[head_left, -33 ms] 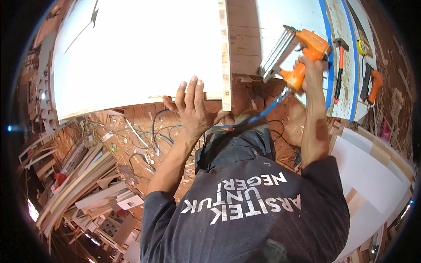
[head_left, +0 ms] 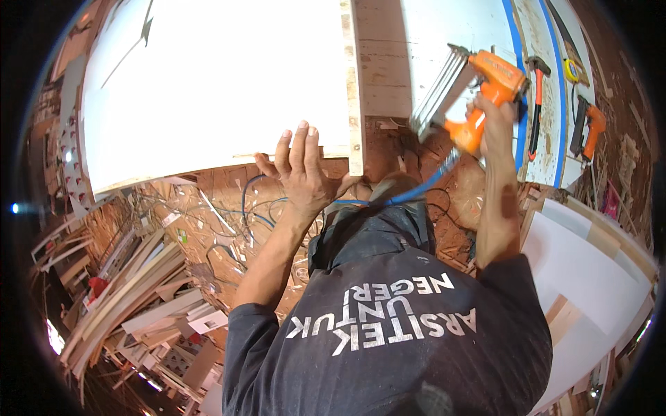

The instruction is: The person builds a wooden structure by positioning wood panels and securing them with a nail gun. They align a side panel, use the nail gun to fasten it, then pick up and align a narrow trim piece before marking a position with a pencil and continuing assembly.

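Observation:
My right hand (head_left: pixel 494 116) is wrapped round the grip of an orange nail gun (head_left: pixel 501 69), whose silver magazine points toward the far left. A blue air hose (head_left: pixel 430 186) runs from the gun's grip back toward my legs. The gun is held to the right of a large white panel (head_left: pixel 222 83), apart from it. My left hand (head_left: pixel 305 179) rests at the panel's near edge, fingers stretched flat on its white face and thumb out to the right, close to the end of the wooden edge strip (head_left: pixel 354 125). It holds nothing.
A hammer (head_left: pixel 536 107), a yellow tape measure (head_left: pixel 571 71) and a second orange-handled air gun (head_left: pixel 588 132) lie on white boards with blue edges at the right. Scrap wood strips (head_left: pixel 132 291) are heaped at lower left. White sheets (head_left: pixel 583 263) stand at lower right. Hoses and offcuts litter the floor.
The nail gun has shifted slightly to the right in my right hand, and the hose with it. The left hand and the panel have edged a little leftward.

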Demonstrator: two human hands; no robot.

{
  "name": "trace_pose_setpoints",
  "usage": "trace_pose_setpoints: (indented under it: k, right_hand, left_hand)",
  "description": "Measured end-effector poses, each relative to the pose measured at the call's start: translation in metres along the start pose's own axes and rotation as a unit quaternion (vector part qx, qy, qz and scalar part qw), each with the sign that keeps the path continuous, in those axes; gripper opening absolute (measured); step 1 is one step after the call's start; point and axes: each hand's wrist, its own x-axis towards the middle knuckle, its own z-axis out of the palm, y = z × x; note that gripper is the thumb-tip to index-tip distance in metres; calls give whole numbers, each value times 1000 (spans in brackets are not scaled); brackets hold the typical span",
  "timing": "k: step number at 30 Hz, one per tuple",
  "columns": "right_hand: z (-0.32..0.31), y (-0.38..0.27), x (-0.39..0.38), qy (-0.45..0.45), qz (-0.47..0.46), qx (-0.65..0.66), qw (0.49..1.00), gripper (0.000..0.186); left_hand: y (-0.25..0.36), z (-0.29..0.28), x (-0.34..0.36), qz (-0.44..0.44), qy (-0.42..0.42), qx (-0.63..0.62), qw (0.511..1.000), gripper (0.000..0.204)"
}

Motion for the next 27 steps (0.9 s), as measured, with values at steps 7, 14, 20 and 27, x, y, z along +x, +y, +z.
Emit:
trace_pose_setpoints:
  k: [7,14,20,27]
  right_hand:
    - [-8,-33,-161,-200,107,53,973,37]
    - [14,-20,-172,-264,148,104,947,29]
    - [16,-14,-171,-259,167,129,943,31]
    - [13,-11,-168,-261,169,107,944,31]
  left_hand:
    - [1,3,3,14,4,6,1000,115]
    - [-1,-4,8,39,-24,25,999,112]
    - [-1,-7,7,40,-40,28,998,111]
    - [0,-6,7,44,-30,22,998,110]
